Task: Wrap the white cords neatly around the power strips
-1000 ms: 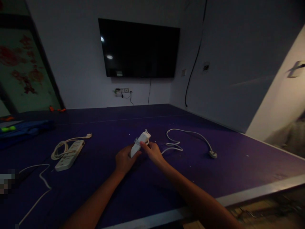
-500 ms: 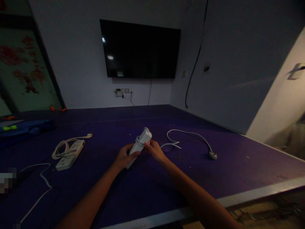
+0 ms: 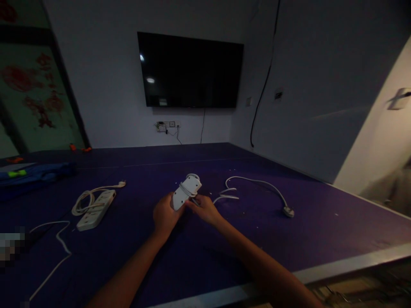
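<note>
My left hand is closed round the lower end of a white power strip, which it holds tilted up over the purple table. Loops of the strip's white cord lie wound around its upper part. My right hand is pinched on the cord right beside the strip. The loose rest of the cord trails off to the right across the table and ends in a plug.
A second white power strip with a coiled cord lies to the left, and another thin white cable nearer the left edge. A blue bundle sits at the far left. A dark screen hangs on the back wall.
The strip has turned in my hands, its face now more towards me. More cord is wound on it and the loose cord on the table has drawn in a little.
</note>
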A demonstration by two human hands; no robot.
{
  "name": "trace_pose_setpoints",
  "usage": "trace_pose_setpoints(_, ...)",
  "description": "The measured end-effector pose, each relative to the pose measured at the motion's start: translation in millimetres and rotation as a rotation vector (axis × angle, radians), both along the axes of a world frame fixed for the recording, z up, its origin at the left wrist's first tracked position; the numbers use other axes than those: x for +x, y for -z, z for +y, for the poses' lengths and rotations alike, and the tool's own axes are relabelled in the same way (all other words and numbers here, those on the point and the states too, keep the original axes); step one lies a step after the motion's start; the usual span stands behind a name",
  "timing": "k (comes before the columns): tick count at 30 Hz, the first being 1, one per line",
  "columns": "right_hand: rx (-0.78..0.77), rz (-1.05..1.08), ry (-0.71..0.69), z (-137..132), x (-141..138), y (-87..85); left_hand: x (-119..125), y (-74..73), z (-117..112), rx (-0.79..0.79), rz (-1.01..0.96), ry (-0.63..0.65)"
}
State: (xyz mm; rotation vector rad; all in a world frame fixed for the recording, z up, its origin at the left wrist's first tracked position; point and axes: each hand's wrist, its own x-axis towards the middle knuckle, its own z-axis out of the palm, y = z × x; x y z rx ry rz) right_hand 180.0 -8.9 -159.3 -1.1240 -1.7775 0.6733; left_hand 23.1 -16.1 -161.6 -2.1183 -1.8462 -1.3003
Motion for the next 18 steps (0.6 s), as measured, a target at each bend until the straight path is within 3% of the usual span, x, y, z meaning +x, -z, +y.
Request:
trace_pose_setpoints(9, -0.118, 0.183, 0.192, -2.0, -8.5, 4.4, -0.2, 8.5, -0.6, 0.288, 0.27, 0.061)
trace_pose_setpoints(14, -0.084, 0.23, 0.186, -1.3, -8.1, 5.5, -0.5, 9.8, 0.7, 0.278, 0.239, 0.111)
trace_pose_setpoints(18, -0.04, 0.22, 0.241, 3.7, -0.3, 4.3, 0.9, 11.6, 1.6, 0.2, 0.16, 0.232)
